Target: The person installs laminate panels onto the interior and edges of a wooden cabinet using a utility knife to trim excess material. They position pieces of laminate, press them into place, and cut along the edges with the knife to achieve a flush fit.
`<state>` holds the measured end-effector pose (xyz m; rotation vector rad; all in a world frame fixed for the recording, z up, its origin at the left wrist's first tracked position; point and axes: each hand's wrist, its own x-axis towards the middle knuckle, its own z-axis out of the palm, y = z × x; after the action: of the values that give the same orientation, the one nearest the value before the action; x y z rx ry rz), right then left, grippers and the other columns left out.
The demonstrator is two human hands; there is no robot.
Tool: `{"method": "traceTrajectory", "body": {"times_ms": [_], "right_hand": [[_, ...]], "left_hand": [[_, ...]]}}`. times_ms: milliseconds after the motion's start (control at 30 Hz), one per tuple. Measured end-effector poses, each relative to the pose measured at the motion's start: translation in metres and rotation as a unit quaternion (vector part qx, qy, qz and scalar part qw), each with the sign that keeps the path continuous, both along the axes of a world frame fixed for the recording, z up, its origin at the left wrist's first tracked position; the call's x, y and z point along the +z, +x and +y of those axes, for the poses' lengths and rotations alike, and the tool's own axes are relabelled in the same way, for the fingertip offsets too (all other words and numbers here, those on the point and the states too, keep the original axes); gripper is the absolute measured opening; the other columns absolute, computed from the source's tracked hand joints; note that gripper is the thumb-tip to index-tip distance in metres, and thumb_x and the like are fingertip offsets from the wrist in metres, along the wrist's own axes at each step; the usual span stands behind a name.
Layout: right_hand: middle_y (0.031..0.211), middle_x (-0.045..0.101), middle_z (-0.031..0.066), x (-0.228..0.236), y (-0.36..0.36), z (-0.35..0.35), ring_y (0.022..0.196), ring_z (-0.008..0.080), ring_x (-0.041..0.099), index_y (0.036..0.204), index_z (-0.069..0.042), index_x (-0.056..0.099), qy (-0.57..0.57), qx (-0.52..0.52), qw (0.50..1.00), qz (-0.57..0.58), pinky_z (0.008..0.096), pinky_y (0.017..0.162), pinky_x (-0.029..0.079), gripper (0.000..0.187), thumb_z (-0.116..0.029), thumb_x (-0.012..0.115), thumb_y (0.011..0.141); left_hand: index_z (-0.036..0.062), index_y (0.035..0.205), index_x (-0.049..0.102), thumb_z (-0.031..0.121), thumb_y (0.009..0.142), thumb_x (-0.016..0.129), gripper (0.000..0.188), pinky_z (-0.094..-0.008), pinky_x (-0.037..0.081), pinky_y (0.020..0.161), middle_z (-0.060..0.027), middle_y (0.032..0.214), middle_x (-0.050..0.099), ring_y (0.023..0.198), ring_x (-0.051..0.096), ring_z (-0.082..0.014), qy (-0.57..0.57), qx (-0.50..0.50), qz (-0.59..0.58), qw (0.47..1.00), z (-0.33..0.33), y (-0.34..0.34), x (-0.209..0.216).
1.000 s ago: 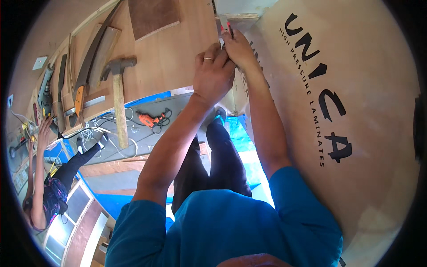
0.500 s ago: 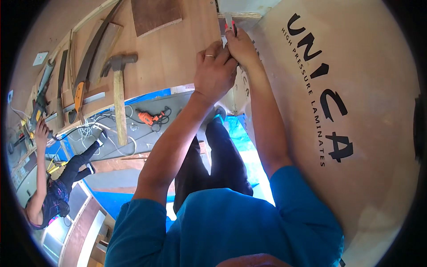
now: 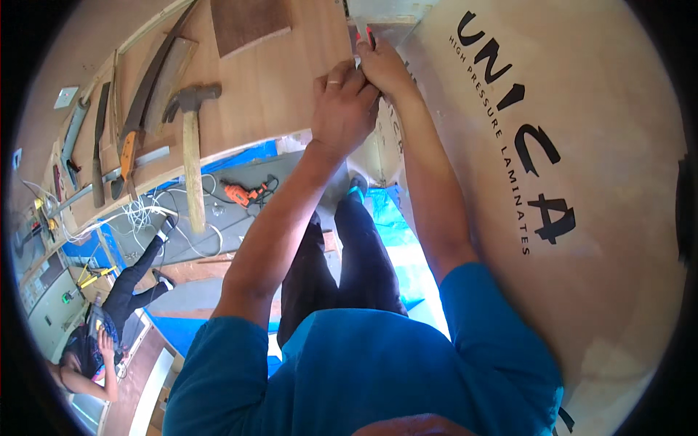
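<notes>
In the head view, the largest thing is the broad, pale brown laminate panel with black lettering (image 3: 603, 160), which stands at the right of both hands. Left of the hands lies the light brown wooden board (image 3: 262, 94), and on it, further to the left, the long handsaw with dark blade and orange handle (image 3: 151, 76). Nearer is the hammer with dark metal head and pale wooden handle (image 3: 190, 123), its handle passing over the board's edge. The left hand (image 3: 345, 109) has its fingers bent and narrow, close against the right hand (image 3: 387, 70); I cannot tell what is under them. The right hand grips the small red-and-black tool (image 3: 371, 40), which shows just beyond its fingertips. In my judgement, a firm right grip, a supported wrist and left fingers placed behind the tool's far end would serve best here.
</notes>
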<state>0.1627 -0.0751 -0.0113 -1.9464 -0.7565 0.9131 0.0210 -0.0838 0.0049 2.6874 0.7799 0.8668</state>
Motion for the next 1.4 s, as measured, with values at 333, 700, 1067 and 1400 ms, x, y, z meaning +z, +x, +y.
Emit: {"method": "traceTrajectory", "body": {"times_ms": [333, 700, 1067, 1400], "right_hand": [[0.094, 0.069, 0.0206, 0.006, -0.001, -0.001, 0.088, 0.0286, 0.064, 0.104, 0.008, 0.063, 0.065, 0.009, 0.997, 0.037, 0.0421, 0.079, 0.050, 0.043, -0.033, 0.051, 0.101], [0.115, 0.067, 0.0308, -0.009, 0.000, -0.002, 0.111, 0.0425, 0.064, 0.121, 0.008, 0.059, 0.000, -0.007, 0.998, 0.059, 0.0455, 0.095, 0.048, 0.051, -0.038, 0.051, 0.100], [0.115, 0.066, 0.0331, -0.020, 0.005, 0.003, 0.112, 0.0417, 0.065, 0.120, 0.011, 0.059, 0.021, 0.019, 0.999, 0.027, 0.0444, 0.095, 0.048, 0.051, -0.035, 0.050, 0.100], [0.111, 0.067, 0.0293, -0.002, 0.003, 0.003, 0.105, 0.0360, 0.066, 0.119, 0.012, 0.058, 0.020, 0.036, 0.992, 0.118, 0.0427, 0.091, 0.049, 0.050, -0.034, 0.051, 0.100]], "left_hand": [[0.0141, 0.091, 0.070, 0.015, 0.075, 0.074, 0.016, -0.0471, 0.043, 0.087, -0.0035, 0.112, 0.068, 0.117, 0.059, -0.0292, 0.015, -0.006, 0.006, 1.000, 0.002, 0.001, 0.000], [0.0131, 0.092, 0.071, 0.016, 0.074, 0.076, 0.019, -0.0458, 0.042, 0.090, -0.0036, 0.112, 0.068, 0.121, 0.057, -0.0284, -0.001, -0.021, -0.018, 1.000, 0.002, -0.003, -0.001], [0.0144, 0.093, 0.071, 0.017, 0.076, 0.076, 0.018, -0.0455, 0.041, 0.089, -0.0024, 0.112, 0.068, 0.119, 0.058, -0.0273, -0.018, -0.001, -0.006, 1.000, -0.001, -0.001, 0.001], [0.0138, 0.090, 0.072, 0.016, 0.075, 0.076, 0.016, -0.0459, 0.042, 0.089, -0.0022, 0.112, 0.069, 0.119, 0.058, -0.0272, -0.002, 0.007, -0.017, 1.000, 0.003, 0.001, 0.002]]}}
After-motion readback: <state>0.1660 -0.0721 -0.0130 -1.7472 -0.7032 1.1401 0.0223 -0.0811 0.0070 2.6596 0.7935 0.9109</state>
